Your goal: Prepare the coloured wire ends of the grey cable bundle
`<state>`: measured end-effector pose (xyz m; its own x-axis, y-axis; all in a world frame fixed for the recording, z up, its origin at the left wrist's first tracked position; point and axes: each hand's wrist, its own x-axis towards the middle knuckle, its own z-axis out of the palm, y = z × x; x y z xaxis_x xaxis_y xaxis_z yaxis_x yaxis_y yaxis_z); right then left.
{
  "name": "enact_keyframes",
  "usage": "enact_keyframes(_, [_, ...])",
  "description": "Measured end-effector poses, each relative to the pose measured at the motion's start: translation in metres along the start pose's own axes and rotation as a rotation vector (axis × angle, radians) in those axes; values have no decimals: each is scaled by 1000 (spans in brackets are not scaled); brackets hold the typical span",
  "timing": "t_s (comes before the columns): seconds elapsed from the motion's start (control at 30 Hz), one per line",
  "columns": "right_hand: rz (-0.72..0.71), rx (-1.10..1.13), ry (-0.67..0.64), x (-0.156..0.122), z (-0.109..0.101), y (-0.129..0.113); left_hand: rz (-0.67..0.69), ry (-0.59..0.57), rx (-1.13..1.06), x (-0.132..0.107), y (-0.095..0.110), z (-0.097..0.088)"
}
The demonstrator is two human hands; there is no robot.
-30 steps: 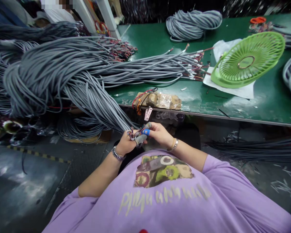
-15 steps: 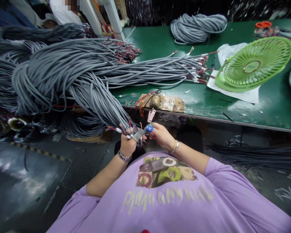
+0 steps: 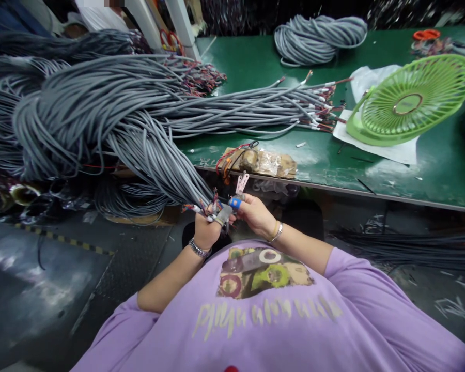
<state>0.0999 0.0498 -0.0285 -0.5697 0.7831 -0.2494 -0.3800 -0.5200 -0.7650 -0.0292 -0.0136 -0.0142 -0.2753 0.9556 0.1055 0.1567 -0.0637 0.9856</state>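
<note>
My left hand (image 3: 206,231) is closed around the stripped ends of several grey cables (image 3: 170,165), whose coloured inner wires poke out above the fingers. Grey tape or a similar covering wraps its thumb. Close beside it, my right hand (image 3: 256,213) is closed in a pinch, with blue tape on a finger or thumb. What its fingertips hold is too small to make out. A pale pink clip-like piece (image 3: 242,183) hangs at the table edge just above the right hand.
A wooden block (image 3: 273,163) with wires lies at the front edge of the green table (image 3: 325,175). More grey cables (image 3: 240,113) stretch behind it. A green fan (image 3: 411,103) stands to the right, and a cable coil (image 3: 320,39) lies at the back. A person in white (image 3: 101,18) is at the far left.
My right hand has shifted slightly left and its fingertips have turned. The left hand's wire ends have moved a little to the right. The view has tilted slightly.
</note>
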Motion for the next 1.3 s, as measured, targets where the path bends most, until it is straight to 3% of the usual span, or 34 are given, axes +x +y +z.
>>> enact_keyframes(0.17, [-11,45,43,-1,1,-2,-24,107,-55,1,-11,3])
enact_keyframes(0.4, [3,96,-56,-3,6,-3,17,-63,64,2,9,2])
enact_keyframes(0.63, [0,47,70,-4,4,-2,-71,122,-98,0,-12,2])
enact_keyframes(0.8, [24,52,-10,-6,2,-6,-66,92,-154,0,-15,0])
enact_keyframes(1.0, [58,24,-158,-4,3,-13,-23,-9,-59,0,-8,-2])
enact_keyframes(1.3, [31,34,3,-3,6,-7,-25,84,-60,-1,-13,2])
